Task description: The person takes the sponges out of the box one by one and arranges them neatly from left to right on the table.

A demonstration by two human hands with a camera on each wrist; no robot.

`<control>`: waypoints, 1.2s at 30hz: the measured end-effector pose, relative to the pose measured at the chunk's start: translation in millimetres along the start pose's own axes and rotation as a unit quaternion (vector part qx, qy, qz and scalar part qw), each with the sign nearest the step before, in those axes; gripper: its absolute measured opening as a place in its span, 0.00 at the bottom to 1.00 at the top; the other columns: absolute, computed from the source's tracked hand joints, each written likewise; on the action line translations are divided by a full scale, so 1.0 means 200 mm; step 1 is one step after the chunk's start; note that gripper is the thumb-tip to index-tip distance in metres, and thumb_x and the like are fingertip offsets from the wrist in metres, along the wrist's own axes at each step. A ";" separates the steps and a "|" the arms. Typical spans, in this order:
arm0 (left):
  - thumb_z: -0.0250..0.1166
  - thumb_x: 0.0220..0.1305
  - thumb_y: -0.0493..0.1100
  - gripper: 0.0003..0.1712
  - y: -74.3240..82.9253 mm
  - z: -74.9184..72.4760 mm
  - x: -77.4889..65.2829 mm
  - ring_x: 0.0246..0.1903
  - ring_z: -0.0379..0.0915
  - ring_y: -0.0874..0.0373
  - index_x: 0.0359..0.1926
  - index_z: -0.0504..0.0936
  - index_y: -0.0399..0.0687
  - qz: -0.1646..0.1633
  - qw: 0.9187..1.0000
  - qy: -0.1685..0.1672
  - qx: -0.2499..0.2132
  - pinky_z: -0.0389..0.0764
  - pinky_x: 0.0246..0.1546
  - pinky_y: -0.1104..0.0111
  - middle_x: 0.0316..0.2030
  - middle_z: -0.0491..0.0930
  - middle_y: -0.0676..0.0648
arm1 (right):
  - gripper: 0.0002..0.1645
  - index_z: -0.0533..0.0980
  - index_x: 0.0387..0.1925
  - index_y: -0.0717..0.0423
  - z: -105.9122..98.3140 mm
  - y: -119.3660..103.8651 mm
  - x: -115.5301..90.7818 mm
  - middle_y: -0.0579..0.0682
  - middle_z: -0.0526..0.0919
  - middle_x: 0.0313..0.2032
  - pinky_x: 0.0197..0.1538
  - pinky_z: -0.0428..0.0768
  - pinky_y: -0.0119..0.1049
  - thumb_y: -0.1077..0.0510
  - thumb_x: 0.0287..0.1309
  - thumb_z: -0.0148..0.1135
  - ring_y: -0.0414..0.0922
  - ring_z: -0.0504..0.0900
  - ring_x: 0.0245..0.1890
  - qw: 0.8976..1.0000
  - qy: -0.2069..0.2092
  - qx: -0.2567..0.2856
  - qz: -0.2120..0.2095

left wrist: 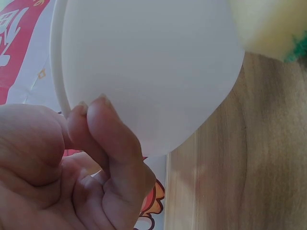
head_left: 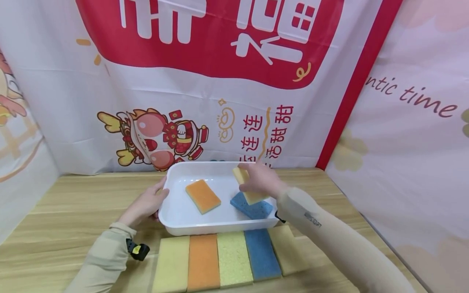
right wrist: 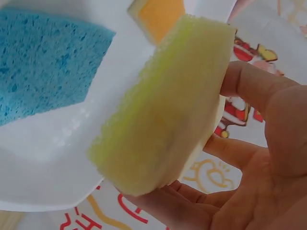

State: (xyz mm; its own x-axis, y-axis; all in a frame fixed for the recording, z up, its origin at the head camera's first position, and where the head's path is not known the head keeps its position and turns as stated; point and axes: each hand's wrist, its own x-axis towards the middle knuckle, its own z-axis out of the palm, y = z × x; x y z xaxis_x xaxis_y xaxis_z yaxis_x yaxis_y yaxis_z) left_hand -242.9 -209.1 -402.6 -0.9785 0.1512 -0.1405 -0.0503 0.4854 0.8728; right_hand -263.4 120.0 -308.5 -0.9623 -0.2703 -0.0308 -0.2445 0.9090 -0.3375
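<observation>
A white plastic tray (head_left: 220, 230) stands on the wooden table. My left hand (head_left: 146, 202) grips its left end, and in the left wrist view the fingers and thumb pinch the tray's rim (left wrist: 58, 57). Over the tray's right side, my right hand (head_left: 264, 179) holds a pale yellow sponge (right wrist: 168, 105) by its edges, tilted, with a brighter yellow-green layer along one side. Below that sponge a blue sponge (head_left: 253, 209) lies in the tray, close to the right end. An orange sponge (head_left: 203, 196) with a pale underside lies left of the middle.
In front of the tray a row of sponges lies side by side: yellow (head_left: 171, 264), orange (head_left: 203, 262), speckled light yellow (head_left: 235, 258), blue (head_left: 262, 254) and tan (head_left: 289, 250). A printed cloth (head_left: 220, 89) hangs right behind the tray.
</observation>
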 end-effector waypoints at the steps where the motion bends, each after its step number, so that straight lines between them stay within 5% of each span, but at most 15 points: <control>1: 0.44 0.79 0.51 0.36 0.00 0.00 0.00 0.10 0.67 0.58 0.79 0.41 0.52 0.000 1.000 0.000 0.000 0.78 0.16 0.61 0.17 0.71 0.44 | 0.43 0.69 0.69 0.42 0.00 0.00 -0.01 0.52 0.73 0.58 0.46 0.77 0.46 0.51 0.51 0.75 0.48 0.74 0.45 1.000 0.003 -0.007 -0.004; 10: 0.44 0.79 0.50 0.35 -0.01 0.00 0.00 0.10 0.67 0.58 0.79 0.40 0.53 -0.003 1.000 -0.001 -0.004 0.78 0.16 0.61 0.16 0.72 0.44 | 0.44 0.69 0.69 0.39 0.00 -0.01 -0.13 0.62 0.71 0.58 0.37 0.77 0.43 0.50 0.50 0.75 0.50 0.74 0.44 0.993 0.048 -0.082 -0.072; 19: 0.43 0.79 0.51 0.35 -0.01 0.00 0.01 0.10 0.67 0.57 0.79 0.40 0.54 -0.001 1.000 0.000 -0.001 0.78 0.15 0.62 0.17 0.72 0.43 | 0.42 0.70 0.69 0.38 -0.03 0.02 -0.29 0.59 0.70 0.47 0.20 0.71 0.35 0.50 0.51 0.74 0.47 0.72 0.23 0.991 0.054 -0.092 -0.084; 26: 0.43 0.79 0.52 0.35 -0.01 0.00 0.00 0.10 0.67 0.57 0.79 0.40 0.53 -0.004 1.000 -0.003 0.000 0.78 0.15 0.63 0.17 0.72 0.44 | 0.39 0.73 0.65 0.42 -0.03 0.07 -0.39 0.61 0.70 0.45 0.17 0.68 0.32 0.54 0.48 0.74 0.47 0.69 0.26 0.973 0.120 -0.155 -0.123; 36: 0.43 0.79 0.51 0.35 0.00 0.00 0.00 0.10 0.66 0.58 0.79 0.40 0.51 0.003 1.000 -0.007 -0.004 0.78 0.16 0.62 0.16 0.71 0.45 | 0.39 0.74 0.65 0.45 -0.03 0.23 -0.51 0.60 0.70 0.39 0.15 0.67 0.32 0.50 0.48 0.74 0.46 0.68 0.19 0.976 0.113 -0.165 -0.087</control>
State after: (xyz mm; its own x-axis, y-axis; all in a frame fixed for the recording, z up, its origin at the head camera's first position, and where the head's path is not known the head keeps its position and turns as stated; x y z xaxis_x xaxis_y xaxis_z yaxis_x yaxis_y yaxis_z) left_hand -242.5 -208.8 -402.4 -0.9759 0.1653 -0.1424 -0.0468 0.4786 0.8768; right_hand -177.9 191.4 -315.2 -0.8957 -0.3861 0.2207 -0.3951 0.9186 0.0033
